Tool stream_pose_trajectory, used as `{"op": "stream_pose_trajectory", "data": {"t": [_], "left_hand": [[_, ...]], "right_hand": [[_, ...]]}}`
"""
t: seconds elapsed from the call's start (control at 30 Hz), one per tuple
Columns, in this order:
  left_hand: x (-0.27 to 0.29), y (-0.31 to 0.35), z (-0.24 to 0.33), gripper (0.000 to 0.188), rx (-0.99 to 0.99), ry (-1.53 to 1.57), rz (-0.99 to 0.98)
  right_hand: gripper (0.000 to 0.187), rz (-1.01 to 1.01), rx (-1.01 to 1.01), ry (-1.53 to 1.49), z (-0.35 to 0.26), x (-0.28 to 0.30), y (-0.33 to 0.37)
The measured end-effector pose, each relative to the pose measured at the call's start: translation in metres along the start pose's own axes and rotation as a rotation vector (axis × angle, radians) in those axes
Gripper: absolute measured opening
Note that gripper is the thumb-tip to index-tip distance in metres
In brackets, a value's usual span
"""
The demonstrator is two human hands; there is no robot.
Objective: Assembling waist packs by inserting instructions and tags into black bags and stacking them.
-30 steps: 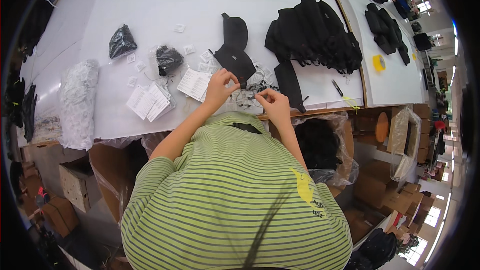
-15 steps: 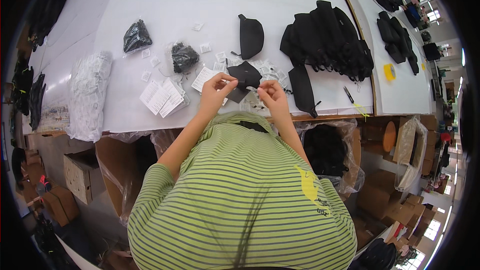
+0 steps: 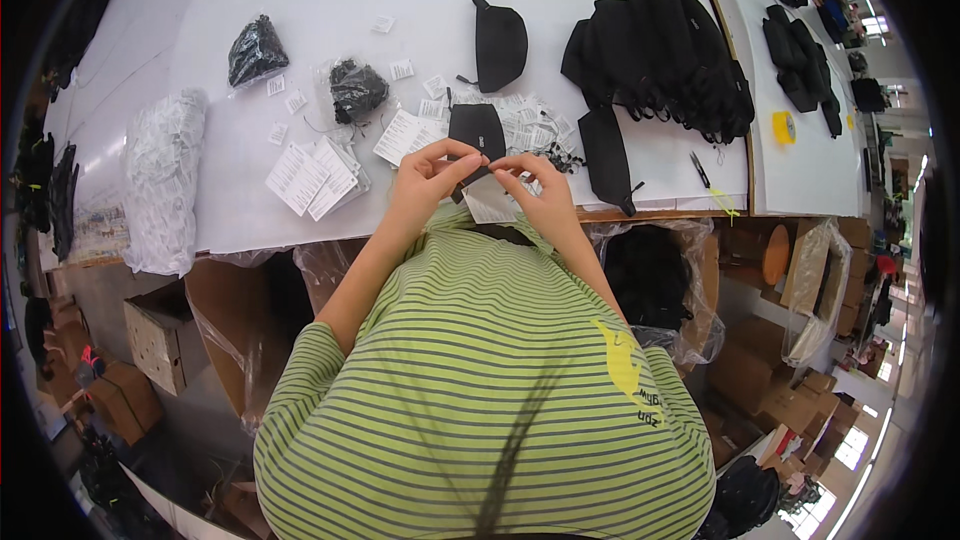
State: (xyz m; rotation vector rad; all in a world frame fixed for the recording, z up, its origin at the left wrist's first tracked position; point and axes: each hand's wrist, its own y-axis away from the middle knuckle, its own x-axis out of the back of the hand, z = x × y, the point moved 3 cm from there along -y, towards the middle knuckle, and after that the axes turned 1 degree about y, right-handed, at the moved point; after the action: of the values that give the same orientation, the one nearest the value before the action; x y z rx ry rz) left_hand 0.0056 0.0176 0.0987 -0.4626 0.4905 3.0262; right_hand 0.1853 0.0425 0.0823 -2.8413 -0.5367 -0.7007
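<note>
The left hand [image 3: 422, 180] and right hand [image 3: 545, 195] were further apart; now their fingertips almost meet. The left pinches the near black bag [image 3: 476, 126], at twelve o'clock from them. A white card [image 3: 488, 202] shows at six o'clock, partly hidden. I cannot tell what the right hand grips: too tiny.

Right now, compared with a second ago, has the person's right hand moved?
Yes: the right hand has shifted left, farther from the narrow black pouch lying to its right.
</note>
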Motion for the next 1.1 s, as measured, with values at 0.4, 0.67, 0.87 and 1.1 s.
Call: {"op": "stream_pose_trajectory", "data": {"t": [0.4,0.67,0.87,1.1], "left_hand": [[0.003,0.006,0.003,0.017,-0.046,-0.011,-0.016],[0.001,0.011,0.008,0.017,-0.023,0.025,-0.02],[0.001,0.01,0.006,0.02,-0.077,-0.028,0.028],[0.003,0.009,0.006,0.019,-0.071,-0.027,0.071]], "right_hand": [[0.017,-0.362,-0.176,0.063,-0.006,-0.024,-0.015],[0.018,-0.418,-0.239,0.209,0.001,-0.044,-0.012],[0.014,-0.214,-0.469,-0.334,0.024,-0.039,-0.014],[0.021,-0.494,-0.362,0.056,0.013,-0.045,-0.02]]}}
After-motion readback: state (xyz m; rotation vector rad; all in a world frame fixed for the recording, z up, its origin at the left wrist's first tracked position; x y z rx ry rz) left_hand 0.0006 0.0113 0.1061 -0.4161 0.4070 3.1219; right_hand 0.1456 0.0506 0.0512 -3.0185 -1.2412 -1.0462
